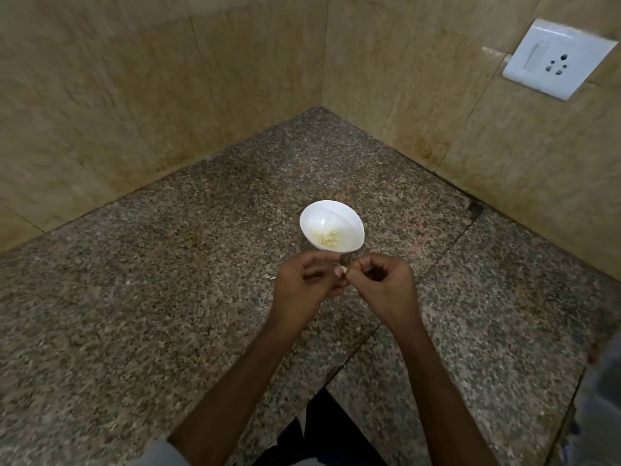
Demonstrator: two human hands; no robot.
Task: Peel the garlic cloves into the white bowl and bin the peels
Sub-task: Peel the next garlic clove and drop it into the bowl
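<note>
While the left hand and right hand meet just in front of the white bowl, both pinch one small garlic clove between curled fingertips, above the granite counter. Peeled cloves lie in the bowl's bottom.

Risks, as judged:
- The clove is small. A hard tug on the skin could flick it onto the counter, short of the bowl.
- With the hands so near the rim, loose skin may drop in among the cloves.
- One pale scrap, probably peel, lies on the counter left of the left hand. It is easy to miss at binning.
- No bin is in view.

Writing: none legible. The switch-and-socket plate on the tiled wall shows no readable mark.
</note>
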